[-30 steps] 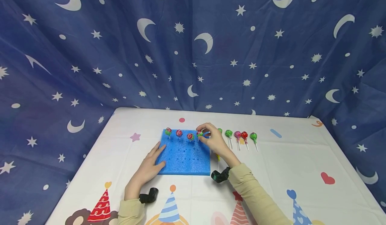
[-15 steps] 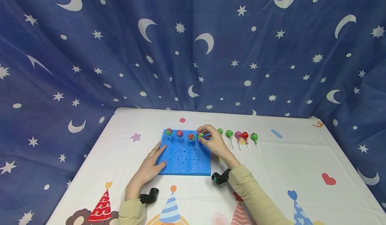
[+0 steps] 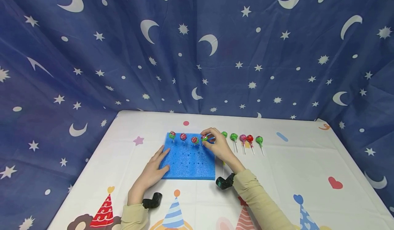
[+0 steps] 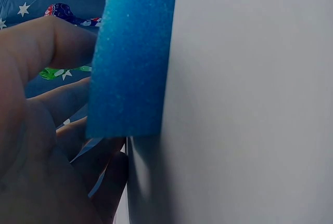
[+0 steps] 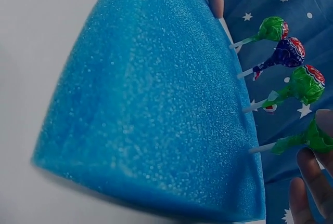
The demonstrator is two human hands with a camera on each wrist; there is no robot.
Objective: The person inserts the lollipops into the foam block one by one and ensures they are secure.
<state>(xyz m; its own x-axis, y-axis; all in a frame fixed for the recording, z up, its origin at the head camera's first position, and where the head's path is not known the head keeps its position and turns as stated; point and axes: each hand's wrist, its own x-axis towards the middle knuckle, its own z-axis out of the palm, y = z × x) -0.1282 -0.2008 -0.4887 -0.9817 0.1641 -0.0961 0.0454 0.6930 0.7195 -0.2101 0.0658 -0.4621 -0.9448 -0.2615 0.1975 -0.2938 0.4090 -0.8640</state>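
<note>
A blue foam block [image 3: 187, 170] with rows of small holes lies on the table. Along its far edge, three wrapped lollipops stand upright: a green-and-red one [image 3: 172, 135], a red-and-blue one [image 5: 289, 52] and another green-and-red one [image 5: 307, 84]. To their right, my right hand [image 3: 220, 146] pinches the head of a green lollipop [image 5: 312, 136] between thumb and fingers. Its white stick meets the foam's surface in the right wrist view. My left hand [image 3: 150, 171] rests against the block's left edge with fingers spread. In the left wrist view, its fingers [image 4: 73, 42] lie along the foam.
Right of the block, several loose lollipops lie in a row, among them a pink one [image 3: 243, 138], a red one [image 3: 250, 139] and a green one [image 3: 259, 140]. A yellow item [image 3: 223, 163] is partly hidden under the right forearm. A starry blue curtain [image 3: 197, 52] hangs behind the table.
My right hand and the green lollipop have come down very slightly toward the foam since a second ago. The left hand and the block have stayed put.
</note>
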